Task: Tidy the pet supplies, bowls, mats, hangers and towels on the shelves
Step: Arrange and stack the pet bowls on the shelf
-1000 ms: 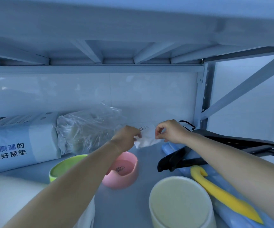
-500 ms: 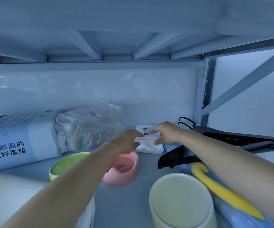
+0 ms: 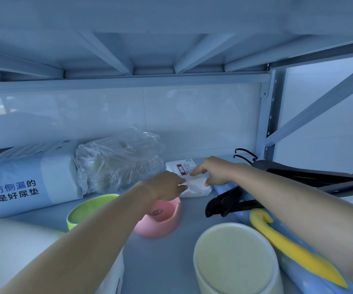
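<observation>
Left hand [image 3: 167, 185] and right hand [image 3: 212, 172] meet on a white red-labelled packet [image 3: 195, 188] lying at the shelf's [image 3: 167, 262] back, between plastic bag [image 3: 118, 162] and black hangers [image 3: 319, 177]. Right fingers [image 3: 194, 172] rest spread on top; whether the left fingers [image 3: 181, 187] grip it cannot be told.

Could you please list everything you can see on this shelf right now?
packet: one, white with red label, back centre
plastic bag: one, clear, left of packet
pad pack: one, blue-white, far left
pink bowl: one, pink, before packet
green bowl: one, green, left of pink bowl
cream tub: one, cream, front
white container: one, white, front left
hangers: at least two, black, right
curved piece: one, yellow, on blue roll
left hand: one, touching packet's left edge
right hand: one, fingers on packet's label
</observation>
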